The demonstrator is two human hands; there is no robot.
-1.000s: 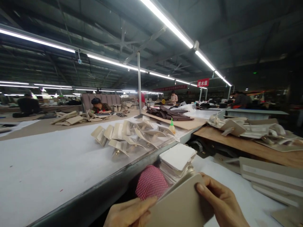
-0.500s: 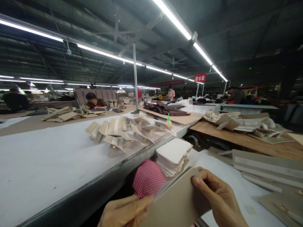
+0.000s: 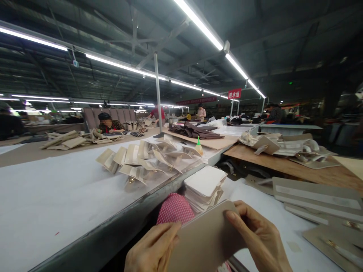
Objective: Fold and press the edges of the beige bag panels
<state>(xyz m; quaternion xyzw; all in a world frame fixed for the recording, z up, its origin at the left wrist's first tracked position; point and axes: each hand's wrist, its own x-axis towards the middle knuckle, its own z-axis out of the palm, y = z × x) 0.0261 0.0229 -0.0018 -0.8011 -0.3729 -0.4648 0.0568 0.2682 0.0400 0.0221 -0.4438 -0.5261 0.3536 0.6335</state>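
Note:
Between my two hands is a flat beige panel [image 3: 207,238] with rounded corners, tilted up in front of me. My left hand [image 3: 154,245] pinches its left edge. At the upper right corner, my right hand [image 3: 256,236] grips it with the thumb on the near face and the fingers behind. The panel's far side is hidden from me. Just beyond it stands a stack of white-topped pieces [image 3: 205,183]. A red checked cloth [image 3: 175,209] shows between my left hand and that stack.
Beige pieces with gold clasps [image 3: 147,160] lie on the white-covered table [image 3: 56,204], near a green-tipped glue bottle [image 3: 198,147]. More beige panels [image 3: 314,192] lie at right. A wooden board [image 3: 297,166] carries a further pile. A pole [image 3: 157,94] rises from the table; co-workers are farther back.
The panel's upper edges, parted before, now lie together. My left hand has shifted slightly right and up along the edge. The view has turned a little to the right.

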